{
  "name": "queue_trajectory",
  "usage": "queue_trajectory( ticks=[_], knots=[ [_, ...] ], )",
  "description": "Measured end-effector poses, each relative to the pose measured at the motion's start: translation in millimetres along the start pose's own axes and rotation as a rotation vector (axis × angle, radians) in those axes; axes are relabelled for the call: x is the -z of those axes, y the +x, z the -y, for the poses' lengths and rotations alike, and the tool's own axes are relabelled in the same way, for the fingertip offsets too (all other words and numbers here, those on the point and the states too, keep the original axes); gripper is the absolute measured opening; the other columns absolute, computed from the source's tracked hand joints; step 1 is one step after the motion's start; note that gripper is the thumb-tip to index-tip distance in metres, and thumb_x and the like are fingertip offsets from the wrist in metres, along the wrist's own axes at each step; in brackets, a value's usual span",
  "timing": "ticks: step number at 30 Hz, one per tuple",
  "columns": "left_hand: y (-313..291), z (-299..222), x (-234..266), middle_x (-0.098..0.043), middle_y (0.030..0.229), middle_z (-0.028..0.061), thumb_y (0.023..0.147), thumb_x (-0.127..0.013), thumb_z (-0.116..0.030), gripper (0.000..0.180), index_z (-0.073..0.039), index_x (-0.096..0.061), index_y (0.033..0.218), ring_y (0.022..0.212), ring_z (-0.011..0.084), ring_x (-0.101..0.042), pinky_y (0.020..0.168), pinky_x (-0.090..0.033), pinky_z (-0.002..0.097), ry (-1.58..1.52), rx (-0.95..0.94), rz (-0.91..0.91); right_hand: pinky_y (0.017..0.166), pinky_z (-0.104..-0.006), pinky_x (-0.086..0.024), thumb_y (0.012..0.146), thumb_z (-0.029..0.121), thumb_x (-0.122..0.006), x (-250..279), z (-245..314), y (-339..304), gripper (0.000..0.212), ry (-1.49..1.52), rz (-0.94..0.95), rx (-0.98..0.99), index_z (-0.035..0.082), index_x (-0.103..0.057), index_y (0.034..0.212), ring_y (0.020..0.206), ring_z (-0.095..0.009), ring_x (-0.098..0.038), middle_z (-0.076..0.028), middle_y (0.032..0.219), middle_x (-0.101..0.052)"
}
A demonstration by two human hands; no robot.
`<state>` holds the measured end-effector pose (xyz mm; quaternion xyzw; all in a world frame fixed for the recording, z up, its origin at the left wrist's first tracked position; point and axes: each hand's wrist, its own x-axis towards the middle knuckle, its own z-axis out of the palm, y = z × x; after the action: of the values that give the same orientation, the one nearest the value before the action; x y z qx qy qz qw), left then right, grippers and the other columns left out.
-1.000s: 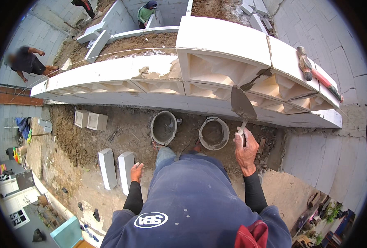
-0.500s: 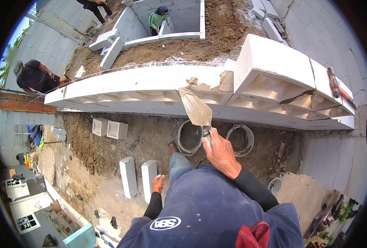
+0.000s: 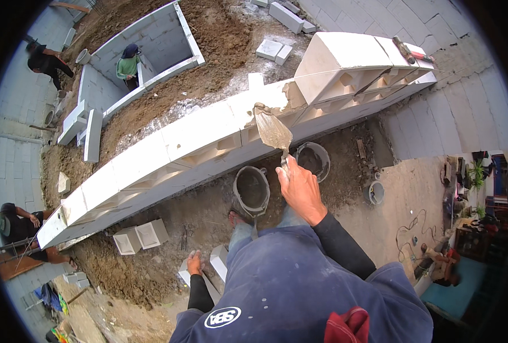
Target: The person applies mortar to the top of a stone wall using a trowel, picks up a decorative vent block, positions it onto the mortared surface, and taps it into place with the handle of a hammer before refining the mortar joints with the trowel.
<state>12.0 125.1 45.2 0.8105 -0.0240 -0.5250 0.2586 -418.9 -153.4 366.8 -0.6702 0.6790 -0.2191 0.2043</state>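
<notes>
A pointed trowel (image 3: 273,129), smeared with grey mortar, is gripped by its handle in my right hand (image 3: 303,191). Its tip meets the top edge of the low wall of white blocks (image 3: 202,127), with a little mortar at the tip. Just right of the tip, a mortar patch (image 3: 293,96) covers the wall top and the end of a raised white block (image 3: 337,54). My left hand (image 3: 195,264) hangs low at my side with nothing visible in it, its fingers loosely apart, above white blocks on the ground.
Two buckets (image 3: 252,190) of grey mix stand at the wall's foot. A hammer (image 3: 404,50) rests on the raised course, and a string line (image 3: 317,73) runs along it. A co-worker in green (image 3: 128,67) stands inside a block enclosure; other people are at the left.
The view has turned, so the wall now slants up to the right. My right hand has carried the trowel slightly along the wall edge, and the mortar lump there looks smaller.
</notes>
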Motion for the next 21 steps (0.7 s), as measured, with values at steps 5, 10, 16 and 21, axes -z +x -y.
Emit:
queue_trajectory(
  ticks=[5,10,16,21],
  knots=[
    [16.5,-63.3,18.4,-0.063,0.14,0.0105,0.094,-0.072,-0.035,0.064,-0.01,-0.051,0.149,0.105,0.0274,-0.07,0.08,-0.053,0.0396,-0.048,-0.079,0.052,0.069,-0.0571,-0.052,0.098,0.022,-0.062,-0.5,-8.8,8.5,0.031,-0.016,-0.148,-0.12,-0.002,-0.058,0.117,0.079,-0.049,-0.067,-0.026,0.086,-0.07],
    [15.9,-59.9,10.9,-0.063,0.14,0.0106,0.096,-0.07,-0.036,0.065,-0.01,-0.049,0.151,0.099,0.0297,-0.069,0.076,-0.052,0.04,0.017,-0.068,0.123,0.071,-0.0572,-0.053,0.099,0.025,-0.062,-2.0,-14.2,11.3,0.031,-0.009,-0.209,-0.164,-0.001,-0.06,0.115,0.082,-0.049,-0.068,-0.025,0.087,-0.071],
    [13.8,-42.3,7.5,-0.07,0.129,0.0063,0.095,-0.072,-0.034,0.06,-0.011,-0.053,0.148,0.072,0.0195,-0.067,0.061,-0.052,0.0372,0.097,-0.016,0.137,0.071,-0.0575,-0.053,0.099,0.026,-0.062,-4.8,-20.9,16.7,0.032,-0.036,-0.265,-0.21,0.0,-0.06,0.117,0.082,-0.049,-0.068,-0.025,0.088,-0.071],
    [15.8,-42.8,13.8,-0.069,0.13,0.0062,0.095,-0.07,-0.038,0.05,-0.014,-0.062,0.138,0.071,0.0209,-0.067,0.064,-0.051,0.037,0.077,-0.006,0.106,0.073,-0.0571,-0.053,0.099,0.026,-0.062,-7.8,-24.4,17.7,0.035,-0.021,-0.286,-0.251,0.0,-0.058,0.123,0.084,-0.049,-0.068,-0.025,0.091,-0.071]
  ],
)
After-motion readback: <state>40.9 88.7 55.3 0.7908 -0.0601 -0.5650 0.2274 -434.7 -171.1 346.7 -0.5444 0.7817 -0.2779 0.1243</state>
